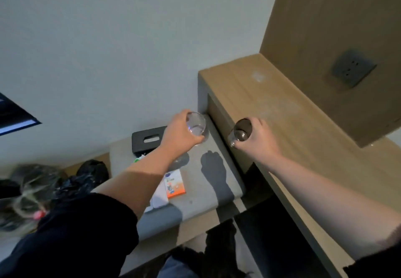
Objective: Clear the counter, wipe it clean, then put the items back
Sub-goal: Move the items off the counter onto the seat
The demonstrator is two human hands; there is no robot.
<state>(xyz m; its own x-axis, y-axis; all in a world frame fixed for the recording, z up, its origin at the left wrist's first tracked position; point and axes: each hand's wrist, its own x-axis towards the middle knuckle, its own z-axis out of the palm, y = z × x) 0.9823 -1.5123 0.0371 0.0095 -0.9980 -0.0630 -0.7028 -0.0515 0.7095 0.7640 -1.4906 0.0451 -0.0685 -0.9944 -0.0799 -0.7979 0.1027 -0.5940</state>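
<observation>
My left hand (181, 131) grips a clear drinking glass (197, 124) just above the back right corner of the grey padded surface (208, 193). A second clear glass (240, 132) is held in my right hand (258, 137), in the air at the front edge of the wooden counter (280, 108). The counter top is bare, with a dusty white smear on it.
On the grey surface lie a black tissue box (147, 140), an orange and white carton (175, 183) and a white cloth or paper (159, 197). Black plastic bags (86, 176) sit to the left. A dark wall socket (352, 68) is set in the wooden panel above the counter.
</observation>
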